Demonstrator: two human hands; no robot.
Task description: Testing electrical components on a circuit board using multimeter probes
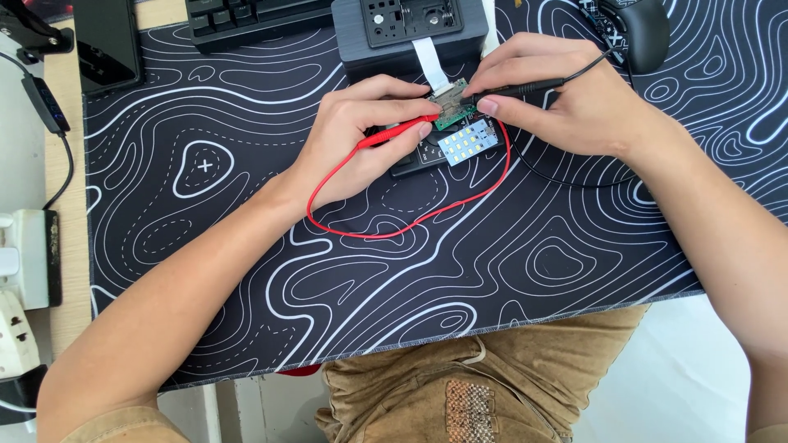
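Upper centre of the frame: the left hand pinched a slim red test probe, the right hand a slim black probe, both tips touching the small green circuit board above a white LED panel.

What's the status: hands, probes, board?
Left hand pinches red probe, right hand black probe. Both tips on small green circuit board. LED panel beside it; red lead loops across mat.
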